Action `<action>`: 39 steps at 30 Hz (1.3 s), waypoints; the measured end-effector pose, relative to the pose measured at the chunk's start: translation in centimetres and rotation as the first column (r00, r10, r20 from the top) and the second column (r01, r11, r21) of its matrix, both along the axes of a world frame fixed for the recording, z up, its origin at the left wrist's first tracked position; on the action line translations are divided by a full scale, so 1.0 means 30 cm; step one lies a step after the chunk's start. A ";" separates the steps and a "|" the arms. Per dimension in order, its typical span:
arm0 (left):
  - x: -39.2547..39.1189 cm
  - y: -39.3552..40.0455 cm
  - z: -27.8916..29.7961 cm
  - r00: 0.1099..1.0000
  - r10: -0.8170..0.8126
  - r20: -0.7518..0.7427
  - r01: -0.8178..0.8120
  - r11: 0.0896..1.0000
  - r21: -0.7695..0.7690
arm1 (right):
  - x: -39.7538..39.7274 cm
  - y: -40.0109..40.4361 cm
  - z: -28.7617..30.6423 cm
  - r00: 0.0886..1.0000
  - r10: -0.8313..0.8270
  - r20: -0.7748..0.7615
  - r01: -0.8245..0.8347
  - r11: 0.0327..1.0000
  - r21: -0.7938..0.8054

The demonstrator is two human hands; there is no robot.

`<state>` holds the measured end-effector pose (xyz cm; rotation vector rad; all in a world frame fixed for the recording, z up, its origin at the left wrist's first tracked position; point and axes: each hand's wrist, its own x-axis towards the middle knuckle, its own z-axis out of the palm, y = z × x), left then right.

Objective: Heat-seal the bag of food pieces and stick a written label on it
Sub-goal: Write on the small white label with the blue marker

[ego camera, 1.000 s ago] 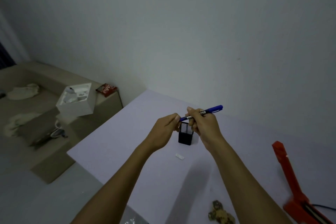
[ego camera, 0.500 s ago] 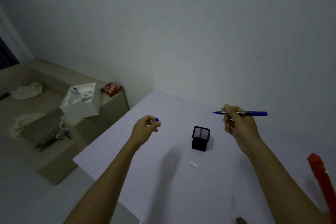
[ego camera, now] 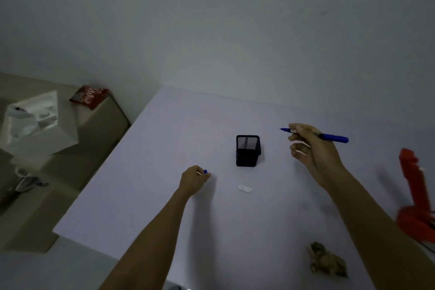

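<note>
While uncapped, slim blue pen [ego camera: 329,136] in right hand [ego camera: 313,150]

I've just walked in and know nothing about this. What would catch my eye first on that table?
Probably the two bare hands over the pale table: the right hand holds an uncapped blue pen, and the left hand pinches its small blue cap. Between them stands a black mesh pen cup. A bright red heat sealer sits at the right edge, with a bag of brown food pieces nearer the person.

dim, bluish light; soft arm shadows; blurred, warped edges.
</note>
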<state>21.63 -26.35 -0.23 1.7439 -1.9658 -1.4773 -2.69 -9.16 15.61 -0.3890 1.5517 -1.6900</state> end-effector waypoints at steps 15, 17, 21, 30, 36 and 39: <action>-0.082 -0.075 -0.095 1.000 -0.019 -0.008 0.019 1.000 -0.001 | 0.078 0.031 -0.205 0.871 0.086 -0.483 -0.008 0.987 0.161; -0.076 -0.073 -0.079 0.998 -0.001 -0.056 0.001 1.000 0.002 | 0.124 0.046 -0.280 0.729 0.220 -0.649 -0.074 0.967 0.245; -0.053 -0.049 -0.059 0.994 0.007 -0.111 -0.010 1.000 -0.029 | 0.215 0.073 -0.453 0.498 0.545 -0.674 -0.216 0.831 0.512; -0.018 0.054 -0.095 0.995 -0.016 -0.096 0.017 1.000 0.016 | 0.282 0.043 -0.690 0.218 0.700 -0.679 -0.280 0.712 0.644; -0.072 0.096 -0.136 0.990 -0.119 -0.080 0.116 0.992 -0.042 | 0.289 0.038 -0.719 0.181 0.706 -0.685 -0.239 0.707 0.666; -0.136 0.124 -0.140 0.975 -0.210 -0.070 0.206 0.977 -0.064 | 0.286 0.049 -0.724 0.184 0.729 -0.659 -0.251 0.683 0.685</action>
